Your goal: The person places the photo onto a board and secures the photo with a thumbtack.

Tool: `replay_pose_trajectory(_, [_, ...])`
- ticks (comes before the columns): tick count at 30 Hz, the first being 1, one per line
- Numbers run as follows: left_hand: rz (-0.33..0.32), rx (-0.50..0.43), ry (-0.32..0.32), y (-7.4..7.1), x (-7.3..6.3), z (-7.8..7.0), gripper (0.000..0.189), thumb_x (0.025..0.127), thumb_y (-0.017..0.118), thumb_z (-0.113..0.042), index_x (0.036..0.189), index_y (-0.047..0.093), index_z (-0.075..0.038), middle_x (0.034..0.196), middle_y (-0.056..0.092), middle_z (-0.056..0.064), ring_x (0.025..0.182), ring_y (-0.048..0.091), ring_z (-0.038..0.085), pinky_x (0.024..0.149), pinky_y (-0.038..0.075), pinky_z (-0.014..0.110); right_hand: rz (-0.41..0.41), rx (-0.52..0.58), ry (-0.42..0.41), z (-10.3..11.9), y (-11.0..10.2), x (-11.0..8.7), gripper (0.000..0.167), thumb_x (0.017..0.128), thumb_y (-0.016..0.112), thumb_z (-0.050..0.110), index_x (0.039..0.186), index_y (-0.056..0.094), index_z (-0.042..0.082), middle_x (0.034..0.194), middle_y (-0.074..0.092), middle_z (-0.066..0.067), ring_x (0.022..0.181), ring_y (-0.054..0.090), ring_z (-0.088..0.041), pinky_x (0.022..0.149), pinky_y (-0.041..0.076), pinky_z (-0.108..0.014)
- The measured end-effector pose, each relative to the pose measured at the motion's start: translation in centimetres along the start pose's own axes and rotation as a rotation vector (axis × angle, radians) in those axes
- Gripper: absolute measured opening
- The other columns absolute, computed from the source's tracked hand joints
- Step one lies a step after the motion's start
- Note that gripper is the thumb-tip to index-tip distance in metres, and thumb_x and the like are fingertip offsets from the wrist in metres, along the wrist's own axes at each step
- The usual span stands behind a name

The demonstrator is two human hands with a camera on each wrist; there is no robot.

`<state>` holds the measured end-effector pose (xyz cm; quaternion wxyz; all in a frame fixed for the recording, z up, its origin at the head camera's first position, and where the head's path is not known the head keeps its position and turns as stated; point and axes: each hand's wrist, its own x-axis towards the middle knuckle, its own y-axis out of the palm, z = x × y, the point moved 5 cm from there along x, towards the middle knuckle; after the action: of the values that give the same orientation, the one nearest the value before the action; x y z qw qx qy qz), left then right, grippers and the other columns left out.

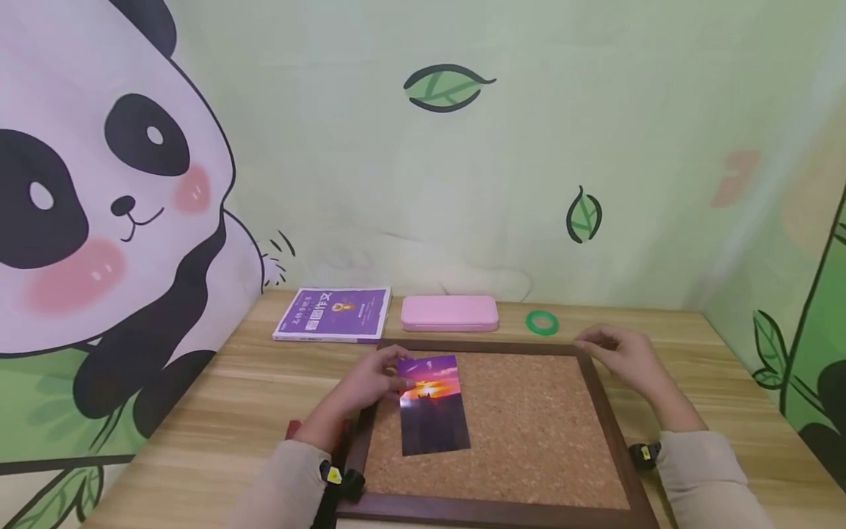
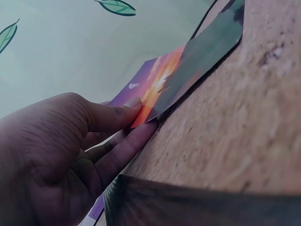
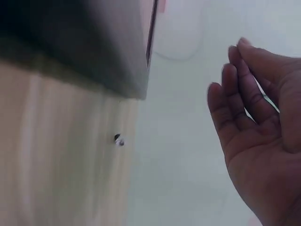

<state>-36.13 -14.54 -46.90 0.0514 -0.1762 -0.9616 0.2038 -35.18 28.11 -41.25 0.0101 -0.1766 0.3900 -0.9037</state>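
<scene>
My left hand (image 1: 371,378) pinches a sunset photo (image 1: 432,419) by its upper left edge, thumb on the picture side and fingers behind. In the left wrist view the photo (image 2: 176,75) slants close over the cork, its surface slightly bent. Under it lies a cork board (image 1: 535,426) with a dark brown wooden frame. My right hand (image 1: 621,356) is by the board's far right corner, nearest the green tape roll (image 1: 542,323). In the right wrist view the fingers of that hand (image 3: 263,117) are loosely bent, thumb near the index fingertip, and nothing shows between them.
Behind the board lie a purple book (image 1: 337,312) and a pink pencil case (image 1: 449,314). Something red (image 1: 294,427) is partly hidden under the left forearm. A small dark-and-shiny thing (image 3: 119,140) rests on the wooden table (image 1: 218,411). The painted wall (image 1: 502,184) stands behind.
</scene>
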Motion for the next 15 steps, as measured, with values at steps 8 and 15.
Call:
replay_pose_trajectory(8, [0.006, 0.056, 0.02, 0.2, 0.0, 0.0, 0.035, 0.09, 0.075, -0.01, 0.122, 0.064, -0.016, 0.106, 0.067, 0.01, 0.085, 0.068, 0.024, 0.067, 0.059, 0.038, 0.043, 0.029, -0.069, 3.4, 2.1, 1.2, 0.023, 0.098, 0.068, 0.027, 0.108, 0.074, 0.008, 0.103, 0.074, -0.007, 0.096, 0.066, -0.026, 0.081, 0.053, -0.043])
replay_pose_trajectory(15, [-0.043, 0.216, 0.108, 0.8, 0.2, -0.7, 0.036, 0.089, 0.077, -0.015, 0.123, 0.065, -0.013, 0.098, 0.069, 0.003, 0.085, 0.063, 0.018, 0.076, 0.052, 0.038, 0.141, 0.127, -0.159, 8.2, 7.2, 3.6, 0.01, 0.095, 0.071, 0.016, 0.103, 0.075, 0.011, 0.097, 0.072, -0.001, 0.094, 0.067, -0.021, 0.083, 0.055, -0.043])
